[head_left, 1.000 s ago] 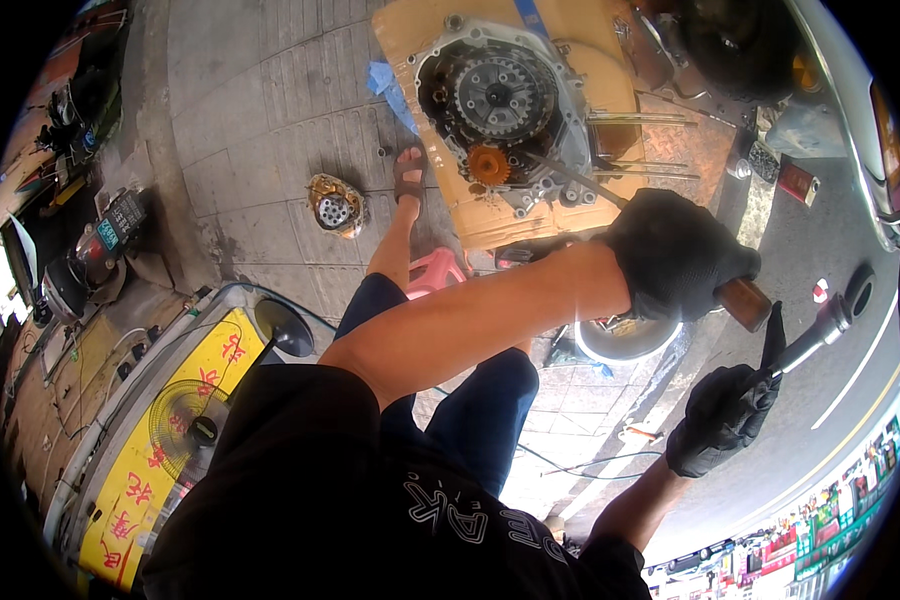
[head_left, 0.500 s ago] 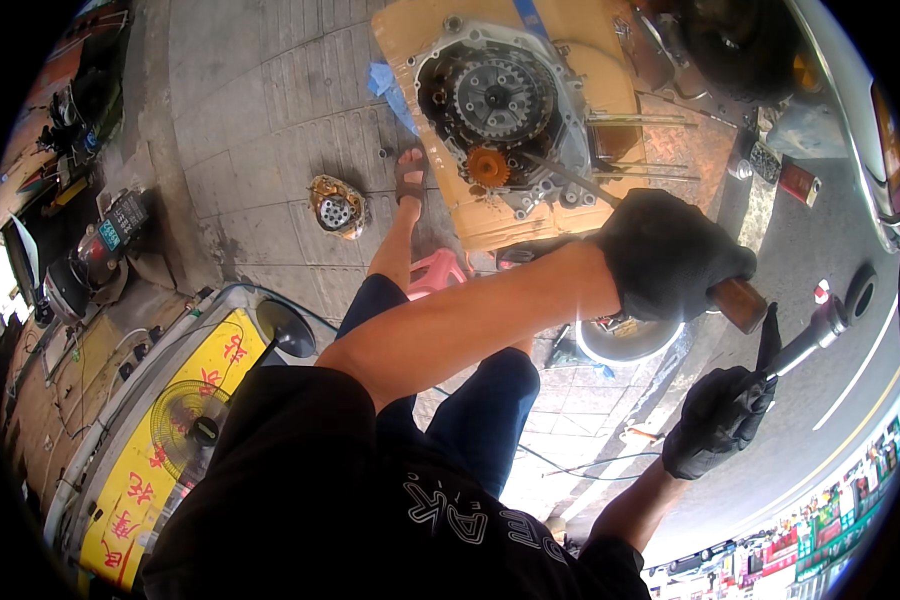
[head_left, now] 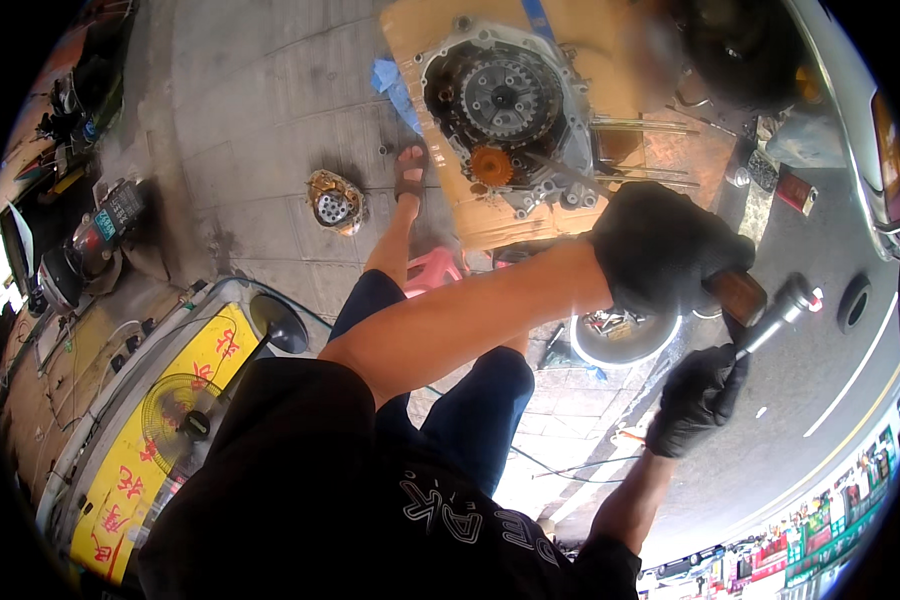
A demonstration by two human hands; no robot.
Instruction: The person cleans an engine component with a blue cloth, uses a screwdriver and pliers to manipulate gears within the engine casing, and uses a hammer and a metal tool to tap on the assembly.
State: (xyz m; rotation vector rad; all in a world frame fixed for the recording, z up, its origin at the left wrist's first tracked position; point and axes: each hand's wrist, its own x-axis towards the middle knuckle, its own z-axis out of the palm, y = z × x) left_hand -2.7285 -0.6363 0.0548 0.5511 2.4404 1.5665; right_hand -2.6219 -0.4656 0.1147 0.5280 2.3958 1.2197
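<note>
My left hand (head_left: 660, 250), in a black glove, is wrapped round a chisel-like tool with a wooden handle (head_left: 738, 297). Its flat grey blade (head_left: 568, 175) reaches into an open engine case (head_left: 580, 115), by an orange gear (head_left: 491, 166); whether the tip touches metal I cannot tell. Below and right, my gloved right hand (head_left: 698, 398) grips a hammer-like tool with a silver shaft (head_left: 770, 325) and a thick end. That tool slants up and right, close by the wooden handle's end. A large toothed clutch drum (head_left: 505, 97) sits inside the case.
Cardboard (head_left: 440, 215) lies under the case. A white basin (head_left: 625, 350) of small parts stands below my left hand. A round metal part (head_left: 335, 205) sits on the paving, near a pink stool (head_left: 433, 270). Thin rods (head_left: 650, 125) lie right of the case; a fan (head_left: 185, 425) stands left.
My right hand has moved left and slightly up, bringing the silver-shafted tool closer to the wooden handle. My left hand has shifted slightly left, still gripping its tool.
</note>
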